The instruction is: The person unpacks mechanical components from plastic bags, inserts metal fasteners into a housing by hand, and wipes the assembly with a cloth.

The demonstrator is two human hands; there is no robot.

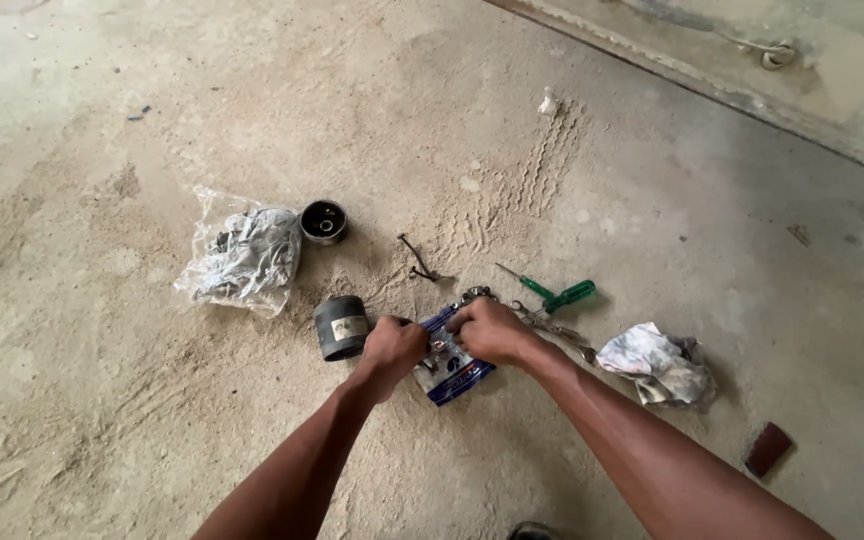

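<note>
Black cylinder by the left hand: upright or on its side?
On its side. The black cylinder shows its curved wall and label facing up, lying on the floor just beside the left hand.

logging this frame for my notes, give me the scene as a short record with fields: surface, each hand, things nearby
surface: sandy concrete floor
left hand: grips left edge of blue packet
right hand: grips the packet's top
left of hands: dark cylinder on its side, round metal cup, clear plastic bag
right of hands: green screwdriver, crumpled rag, small reddish-brown block
above hands: bent wire piece
</note>
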